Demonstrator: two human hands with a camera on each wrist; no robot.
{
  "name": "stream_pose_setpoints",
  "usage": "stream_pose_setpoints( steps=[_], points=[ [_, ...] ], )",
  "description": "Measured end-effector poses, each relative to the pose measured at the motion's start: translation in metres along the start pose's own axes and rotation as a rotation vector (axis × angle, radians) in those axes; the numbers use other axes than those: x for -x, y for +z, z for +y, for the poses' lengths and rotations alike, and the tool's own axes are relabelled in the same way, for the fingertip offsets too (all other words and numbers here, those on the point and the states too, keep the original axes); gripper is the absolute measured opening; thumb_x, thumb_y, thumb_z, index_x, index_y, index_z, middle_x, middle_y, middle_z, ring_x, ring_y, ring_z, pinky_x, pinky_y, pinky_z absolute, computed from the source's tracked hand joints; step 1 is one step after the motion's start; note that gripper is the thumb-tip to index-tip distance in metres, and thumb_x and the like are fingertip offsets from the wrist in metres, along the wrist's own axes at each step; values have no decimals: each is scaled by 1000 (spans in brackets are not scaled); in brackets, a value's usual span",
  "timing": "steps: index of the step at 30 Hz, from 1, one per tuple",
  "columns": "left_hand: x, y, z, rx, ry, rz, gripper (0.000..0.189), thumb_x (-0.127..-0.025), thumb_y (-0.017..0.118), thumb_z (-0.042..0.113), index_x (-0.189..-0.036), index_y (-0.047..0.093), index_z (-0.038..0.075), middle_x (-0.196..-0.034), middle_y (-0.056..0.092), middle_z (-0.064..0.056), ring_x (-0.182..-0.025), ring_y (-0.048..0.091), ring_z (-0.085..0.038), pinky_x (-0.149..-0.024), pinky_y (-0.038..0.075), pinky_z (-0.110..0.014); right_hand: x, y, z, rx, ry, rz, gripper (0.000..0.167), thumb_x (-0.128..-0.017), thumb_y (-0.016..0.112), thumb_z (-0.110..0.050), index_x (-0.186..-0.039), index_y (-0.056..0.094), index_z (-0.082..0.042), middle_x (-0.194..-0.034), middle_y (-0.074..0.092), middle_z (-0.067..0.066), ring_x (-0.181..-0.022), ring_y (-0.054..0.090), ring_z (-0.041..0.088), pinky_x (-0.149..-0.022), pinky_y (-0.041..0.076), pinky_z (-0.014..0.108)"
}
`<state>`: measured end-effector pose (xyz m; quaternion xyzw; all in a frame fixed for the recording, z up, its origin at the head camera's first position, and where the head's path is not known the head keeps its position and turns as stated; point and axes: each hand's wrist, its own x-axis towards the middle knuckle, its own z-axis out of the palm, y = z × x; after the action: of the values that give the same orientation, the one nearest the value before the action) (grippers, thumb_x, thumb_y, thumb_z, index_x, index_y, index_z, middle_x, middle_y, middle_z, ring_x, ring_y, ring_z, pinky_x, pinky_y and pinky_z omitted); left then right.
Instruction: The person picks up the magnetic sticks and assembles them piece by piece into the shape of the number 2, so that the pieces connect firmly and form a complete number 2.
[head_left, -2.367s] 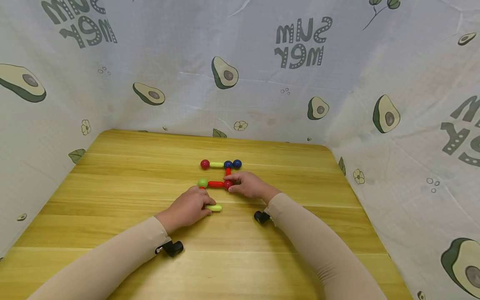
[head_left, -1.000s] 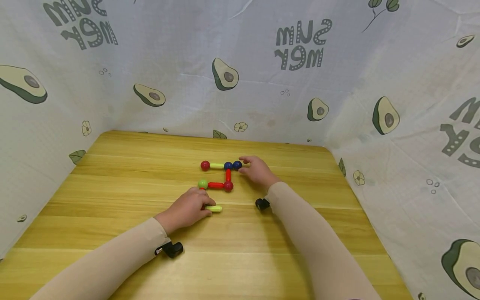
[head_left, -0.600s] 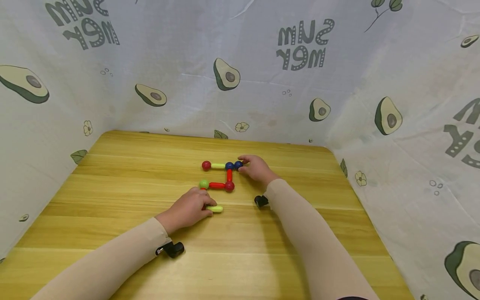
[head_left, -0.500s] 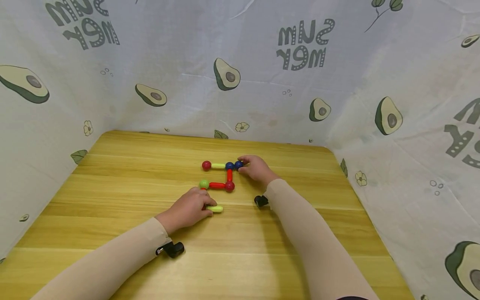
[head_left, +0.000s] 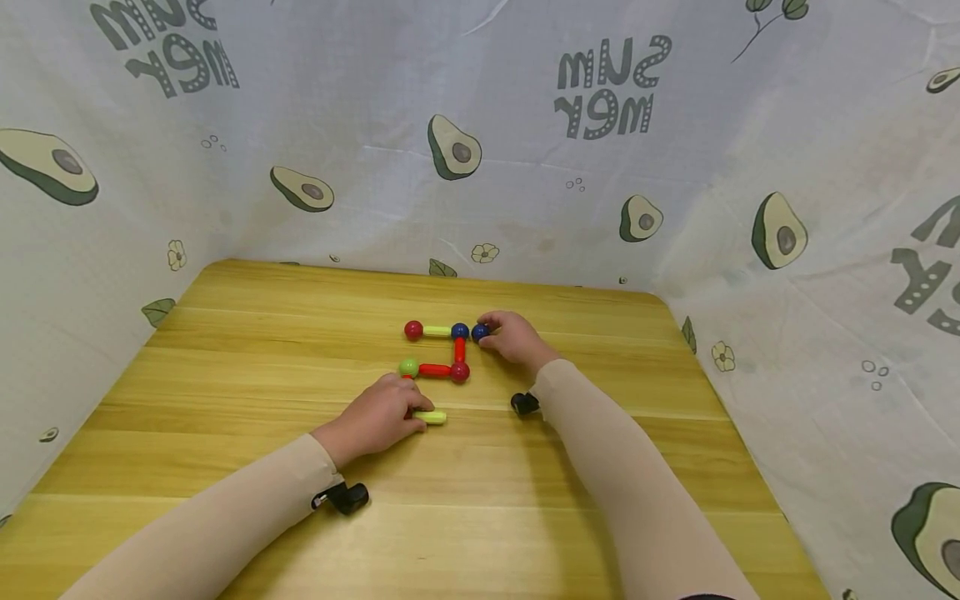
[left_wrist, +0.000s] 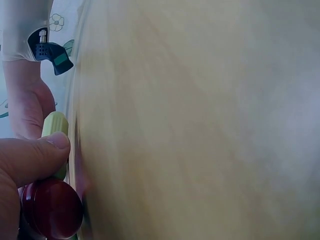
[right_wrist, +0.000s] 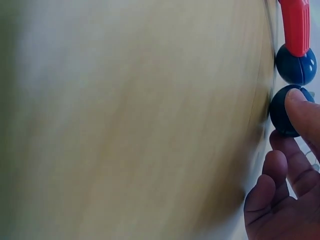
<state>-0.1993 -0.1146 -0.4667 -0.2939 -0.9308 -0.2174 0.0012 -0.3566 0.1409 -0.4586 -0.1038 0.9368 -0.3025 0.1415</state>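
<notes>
My right hand [head_left: 516, 340] pinches a loose blue ball [head_left: 480, 332] between thumb and fingers. Just left of it sits a second blue ball [head_left: 460, 331], joined by a yellow-green rod [head_left: 437, 332] to a dark red ball [head_left: 413, 330]. From that second ball a red rod [right_wrist: 297, 27] runs nearer to another dark red ball [head_left: 460, 372], then a red rod [head_left: 434, 370] leads to a light green ball [head_left: 408, 367]. My left hand [head_left: 381, 419] grips a yellow-green rod [head_left: 431, 417]; its thumb presses the rod beside a dark red ball [left_wrist: 54, 209], mostly hidden in the head view.
The pieces lie on a wooden table [head_left: 262, 350], towards its far half. White cloth [head_left: 525, 217] printed with avocados hangs behind and at both sides. A small black camera [head_left: 349, 498] is strapped at the left wrist, another black camera [head_left: 524, 404] at the right.
The right hand went from the dark red ball at the corner back to the loose blue ball, pinched it and shifted it slightly right, leaving a narrow gap. The left hand stays put.
</notes>
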Motion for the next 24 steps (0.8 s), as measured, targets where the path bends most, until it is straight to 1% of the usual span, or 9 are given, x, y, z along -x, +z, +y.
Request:
stream_pose_setpoints(
  steps=[4,12,20,24],
  points=[
    [0,0,1,-2,-4,-2,23,-91,84,23,-112,82,15,-103,74,3,-98,61,-17,-92,50,-37,6,-1,3,-5,-3,-8,42,-101,73,-17,-141,63,-11,-137,65,13,-129,58,32,-120,41,49],
    [-1,-1,1,-9,-14,-5,22,-91,84,24,-111,82,15,-104,74,3,-97,59,-17,-90,50,-36,22,-4,10,-22,-29,-45,38,-99,76,-18,-134,65,-11,-130,66,12,-120,60,31,-114,46,49],
    [-2,0,0,-1,-13,-7,22,-91,84,23,-112,82,15,-106,75,3,-101,63,-18,-97,50,-40,38,-2,15,-3,-50,-73,37,-96,80,-20,-130,68,-13,-123,69,9,-112,62,27,-107,50,46],
    [-2,0,-1,-1,-14,-9,21,-92,83,22,-112,82,15,-106,76,3,-103,63,-19,-98,50,-40,45,-1,16,-14,-61,-92,35,-94,81,-20,-126,69,-14,-120,69,7,-106,62,24,-99,51,42]
  ],
)
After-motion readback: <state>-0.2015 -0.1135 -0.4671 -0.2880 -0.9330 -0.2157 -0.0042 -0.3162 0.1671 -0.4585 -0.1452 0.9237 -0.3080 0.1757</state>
